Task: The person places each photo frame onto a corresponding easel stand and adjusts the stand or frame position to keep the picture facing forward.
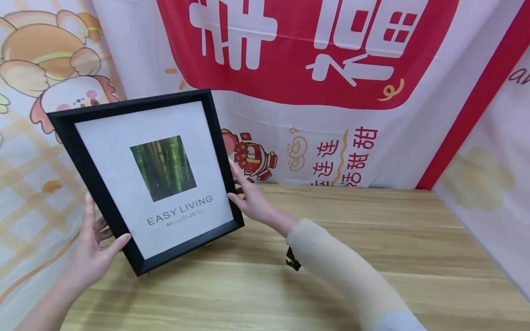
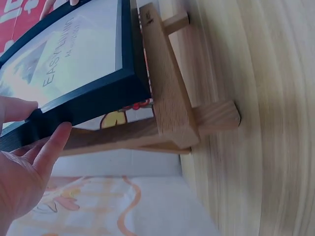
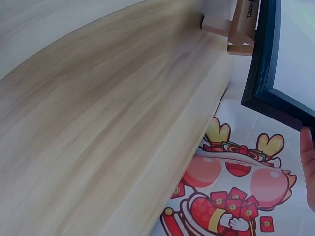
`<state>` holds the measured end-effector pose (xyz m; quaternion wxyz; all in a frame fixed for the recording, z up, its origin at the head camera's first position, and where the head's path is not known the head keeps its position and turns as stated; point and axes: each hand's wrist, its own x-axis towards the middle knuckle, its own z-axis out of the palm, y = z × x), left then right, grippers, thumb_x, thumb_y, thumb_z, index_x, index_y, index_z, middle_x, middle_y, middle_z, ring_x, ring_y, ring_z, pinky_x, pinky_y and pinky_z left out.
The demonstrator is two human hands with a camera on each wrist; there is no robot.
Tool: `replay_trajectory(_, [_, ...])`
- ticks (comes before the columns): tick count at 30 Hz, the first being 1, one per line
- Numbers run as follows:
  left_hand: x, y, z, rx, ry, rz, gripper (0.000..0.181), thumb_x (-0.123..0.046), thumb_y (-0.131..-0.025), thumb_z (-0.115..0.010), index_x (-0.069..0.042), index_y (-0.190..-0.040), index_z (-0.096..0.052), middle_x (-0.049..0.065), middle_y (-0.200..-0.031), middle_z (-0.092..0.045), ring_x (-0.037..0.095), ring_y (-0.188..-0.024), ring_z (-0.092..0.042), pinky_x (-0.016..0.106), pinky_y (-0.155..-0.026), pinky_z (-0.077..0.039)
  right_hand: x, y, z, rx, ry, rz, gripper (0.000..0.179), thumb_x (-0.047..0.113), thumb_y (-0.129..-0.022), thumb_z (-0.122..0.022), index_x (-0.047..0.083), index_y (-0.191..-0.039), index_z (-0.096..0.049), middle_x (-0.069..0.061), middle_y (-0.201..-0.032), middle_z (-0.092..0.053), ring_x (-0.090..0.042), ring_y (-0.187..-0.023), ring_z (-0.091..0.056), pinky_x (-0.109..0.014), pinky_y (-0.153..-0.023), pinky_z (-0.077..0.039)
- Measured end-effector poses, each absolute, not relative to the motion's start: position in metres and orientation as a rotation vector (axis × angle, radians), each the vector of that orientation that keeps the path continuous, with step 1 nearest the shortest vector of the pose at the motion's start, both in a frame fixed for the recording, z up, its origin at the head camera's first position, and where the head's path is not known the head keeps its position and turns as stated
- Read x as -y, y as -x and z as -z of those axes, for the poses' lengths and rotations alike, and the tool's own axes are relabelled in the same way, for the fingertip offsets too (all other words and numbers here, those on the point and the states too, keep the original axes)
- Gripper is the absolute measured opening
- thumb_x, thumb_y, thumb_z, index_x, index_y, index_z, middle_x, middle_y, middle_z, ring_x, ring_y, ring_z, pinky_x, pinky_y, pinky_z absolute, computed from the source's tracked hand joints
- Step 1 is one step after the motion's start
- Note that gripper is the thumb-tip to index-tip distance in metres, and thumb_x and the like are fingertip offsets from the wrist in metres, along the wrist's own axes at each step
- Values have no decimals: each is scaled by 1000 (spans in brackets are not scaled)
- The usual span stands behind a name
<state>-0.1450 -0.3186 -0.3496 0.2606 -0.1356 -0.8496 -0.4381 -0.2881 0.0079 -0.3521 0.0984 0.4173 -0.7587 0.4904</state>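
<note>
A black picture frame [image 1: 225, 181] is tilted in front of me, its white insert reading "EASY LIVING" around a bamboo picture. My left hand [image 1: 93, 250] grips its left side, thumb on the front edge and fingers around the outer side. On the opposite side my right hand [image 1: 250, 197] holds the edge; part of its fingers are hidden behind the frame. In the left wrist view a wooden easel [image 2: 167, 73] stands on the table, its ledge close under the frame's bottom edge. Whether frame and ledge touch, I cannot tell.
The wood-grain table [image 1: 372, 253] runs back to a hanging cloth [image 1: 352, 142] with red and white print. A patterned cloth [image 1: 33, 184] hangs on the left. Beside the right sleeve lies a small black item [image 1: 293, 259], mostly hidden.
</note>
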Motion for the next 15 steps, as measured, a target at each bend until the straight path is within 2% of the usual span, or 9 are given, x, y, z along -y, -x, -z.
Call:
replay_trajectory(3, [325,146,349,2288,351,1174,114,23,-80,-61,-23,-156,10,-17,-134,-40,-13,-100,-48,6,-68,-48,2,290,352,2239,-1228,-1451,83,-4,-94,-57,14,-157,-6,-13,-152,-34,-27,-121,-51,-33,-89,-52])
replay_trajectory(5, [330,147,349,2289,331,1173,113,23,-81,-61,-22,-156,11,-20,-133,-40,-12,-100,-47,5,-69,-48,9,290,352,2245,-1217,-1450,84,-4,-94,-58,14,-157,-6,-13,-150,-37,-25,-120,-51,-29,-89,-52])
replay_trajectory(7, [335,148,349,2297,294,1162,112,21,-82,-62,-22,-156,11,-21,-123,-43,-13,-99,-47,5,-70,-47,14,290,352,2252,-1207,-1454,84,-3,-94,-58,15,-157,-6,-14,-147,-40,-24,-120,-51,-28,-90,-51])
replay_trajectory(9, [340,148,350,2311,267,1157,111,18,-83,-62,-22,-156,11,-13,-125,-44,-14,-99,-44,4,-70,-46,19,291,353,2267,-1194,-1451,85,-2,-95,-58,18,-158,-5,-12,-149,-38,-23,-121,-50,-26,-91,-50])
replay_trajectory(11, [344,149,351,2311,252,1146,110,17,-84,-63,-22,-156,10,-11,-124,-45,-15,-99,-44,3,-71,-45,23,292,355,2277,-1185,-1446,85,-1,-95,-58,19,-158,-5,-10,-152,-34,-23,-122,-49,-27,-92,-50])
replay_trajectory(15, [350,150,353,2303,261,1132,109,17,-84,-62,-22,-156,9,-22,-119,-45,-15,-98,-45,3,-73,-45,30,293,358,2302,-1160,-1375,85,2,-95,-59,20,-158,-5,-4,-157,-27,-20,-125,-48,-27,-92,-51])
